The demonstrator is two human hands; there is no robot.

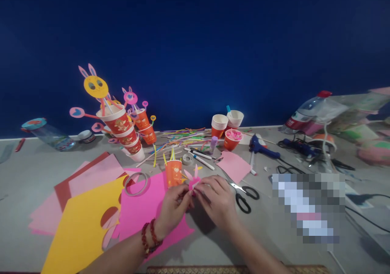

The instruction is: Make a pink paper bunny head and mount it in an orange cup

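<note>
A small pink paper bunny head with two upright ears is pinched between both hands above the table. My left hand, with a beaded bracelet at its wrist, grips its lower left side, fingers closed. My right hand is closed on its right side, and these fingers hide part of it. Just behind the hands stands an orange paper cup with yellow and white strips in it. Black-handled scissors lie to the right of my right hand. Bright pink paper lies under my left hand.
Yellow paper and a roll of tape lie left. Stacked cups with bunny figures stand behind them. Pipe cleaners and pens lie at the back. A blue glue gun with its cord and a plastic bottle are right.
</note>
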